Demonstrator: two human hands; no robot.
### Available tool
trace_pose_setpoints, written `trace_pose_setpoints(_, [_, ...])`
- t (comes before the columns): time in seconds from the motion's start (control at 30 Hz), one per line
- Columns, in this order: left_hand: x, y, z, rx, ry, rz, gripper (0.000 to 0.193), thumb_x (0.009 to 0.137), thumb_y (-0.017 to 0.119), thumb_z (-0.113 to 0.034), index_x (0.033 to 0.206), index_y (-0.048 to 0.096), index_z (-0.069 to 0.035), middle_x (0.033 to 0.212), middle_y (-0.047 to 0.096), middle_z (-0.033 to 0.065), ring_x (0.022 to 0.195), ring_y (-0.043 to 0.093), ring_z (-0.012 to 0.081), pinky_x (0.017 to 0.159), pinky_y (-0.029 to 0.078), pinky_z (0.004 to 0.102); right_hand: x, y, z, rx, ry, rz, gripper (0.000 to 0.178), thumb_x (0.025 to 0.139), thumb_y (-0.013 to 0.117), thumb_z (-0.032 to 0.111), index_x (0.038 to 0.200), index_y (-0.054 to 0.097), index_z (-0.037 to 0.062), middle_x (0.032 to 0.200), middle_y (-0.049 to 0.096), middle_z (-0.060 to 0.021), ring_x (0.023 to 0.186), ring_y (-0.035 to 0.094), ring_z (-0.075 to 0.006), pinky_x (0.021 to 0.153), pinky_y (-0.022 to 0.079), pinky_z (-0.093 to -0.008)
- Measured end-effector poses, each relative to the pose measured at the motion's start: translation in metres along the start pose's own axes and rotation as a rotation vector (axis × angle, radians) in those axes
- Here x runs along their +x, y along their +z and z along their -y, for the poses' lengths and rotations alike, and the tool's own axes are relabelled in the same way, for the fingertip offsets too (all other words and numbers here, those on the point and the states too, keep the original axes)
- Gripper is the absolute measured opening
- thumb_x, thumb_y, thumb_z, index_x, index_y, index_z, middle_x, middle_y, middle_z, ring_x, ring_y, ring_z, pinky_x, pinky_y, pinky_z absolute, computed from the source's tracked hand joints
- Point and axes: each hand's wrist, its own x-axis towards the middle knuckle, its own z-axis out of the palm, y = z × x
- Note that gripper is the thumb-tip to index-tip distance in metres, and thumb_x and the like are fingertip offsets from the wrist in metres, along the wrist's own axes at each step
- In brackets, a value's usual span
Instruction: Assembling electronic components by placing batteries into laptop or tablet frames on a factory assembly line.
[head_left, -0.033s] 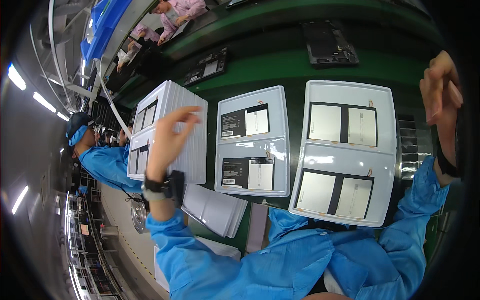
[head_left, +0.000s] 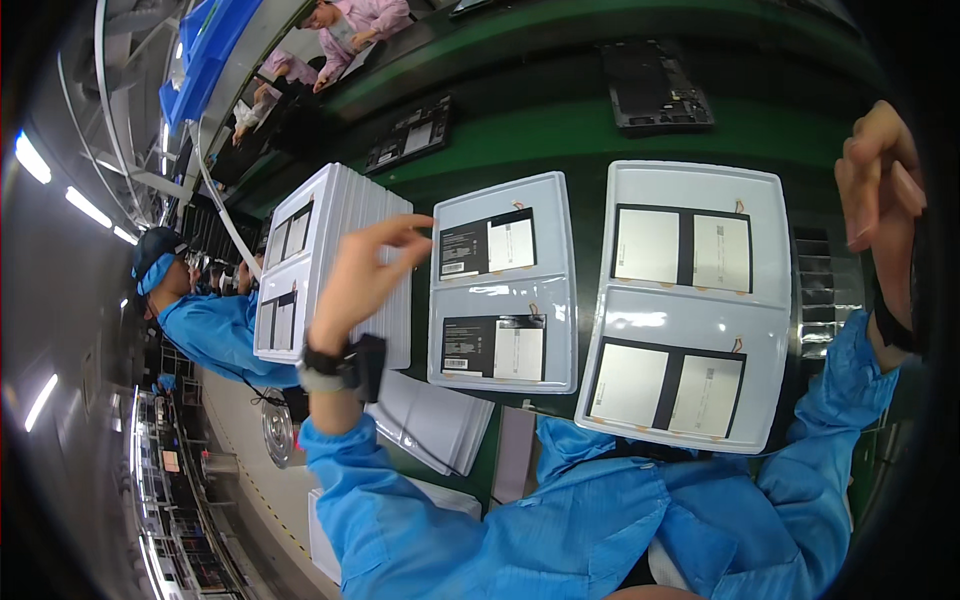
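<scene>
My left hand (head_left: 372, 272) hovers at the left edge of the middle white plastic tray (head_left: 500, 287), thumb and fingers apart and nothing between them. That tray has two compartments, each with a flat battery pack, an upper one (head_left: 511, 243) and a lower one (head_left: 518, 350), black and white with a small wire lead. The right tray (head_left: 640, 316) holds two silver-white battery packs, one upper (head_left: 640, 245) and one lower (head_left: 627, 385). Beyond its right side my right hand (head_left: 880, 180) is raised, fingers bent but apart, holding nothing visible. A dark band circles each wrist.
A tall stack of white trays (head_left: 365, 225) stands at left. More white trays (head_left: 430, 425) lie below it. Opened tablet housings (head_left: 655, 88) (head_left: 410, 135) rest on the green bench (head_left: 530, 130). A co-worker in blue (head_left: 215, 325) is at far left; others in pink (head_left: 365, 20) work across.
My left hand has moved right, from in front of the tray stack to the middle tray's left edge. My right hand and the trays stay practically where they were.
</scene>
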Motion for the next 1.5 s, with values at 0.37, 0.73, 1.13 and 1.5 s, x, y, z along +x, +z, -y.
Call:
trace_pose_setpoints(0.37, [0.071,0.108,0.086,0.239,0.142,0.068,0.081,0.054,0.098,-0.038,0.113,0.059,0.002,0.117,0.065,0.0204,0.108,0.063,0.0365,0.093,0.053,0.0441,-0.012,-0.04,-0.007,-0.215,0.073,-0.033,0.033,0.104,0.043,0.028,0.117,0.056,0.0001,0.065,0.057,-0.0005,0.061,0.057,-0.0065,0.059,0.045,-0.0196])
trace_pose_setpoints(0.73, [0.136,0.109,-0.054,-0.87,0.27,-0.144,0.029,0.098,0.067,-0.006,0.123,0.054,0.0,0.095,0.072,0.0052,0.085,0.064,0.0058,0.073,0.049,0.0204,0.063,0.021,-0.13,0.113,0.185,-0.114,0.025,0.094,0.067,0.009,0.116,0.066,-0.0031,0.095,0.072,-0.0081,0.088,0.068,-0.012,0.078,0.054,-0.0241])
trace_pose_setpoints(1.13, [0.209,0.181,-0.12,-1.121,0.193,-0.059,0.029,0.099,0.067,-0.014,0.121,0.055,0.001,0.096,0.074,0.0091,0.083,0.066,0.0085,0.072,0.05,0.0216,0.067,0.006,-0.146,0.093,0.233,-0.431,0.033,0.09,0.071,0.001,0.121,0.062,-0.0085,0.1,0.072,-0.0135,0.089,0.073,-0.0169,0.082,0.059,-0.0258])
trace_pose_setpoints(1.5, [0.204,0.17,-0.126,-1.539,0.227,-0.087,0.03,0.104,0.061,-0.02,0.127,0.056,0.0,0.104,0.071,0.0021,0.088,0.065,0.0061,0.082,0.05,0.0217,0.077,-0.005,-0.184,0.048,0.146,-0.565,0.034,0.088,0.068,-0.004,0.121,0.062,-0.0071,0.093,0.072,-0.0117,0.086,0.072,-0.0149,0.079,0.058,-0.0256])
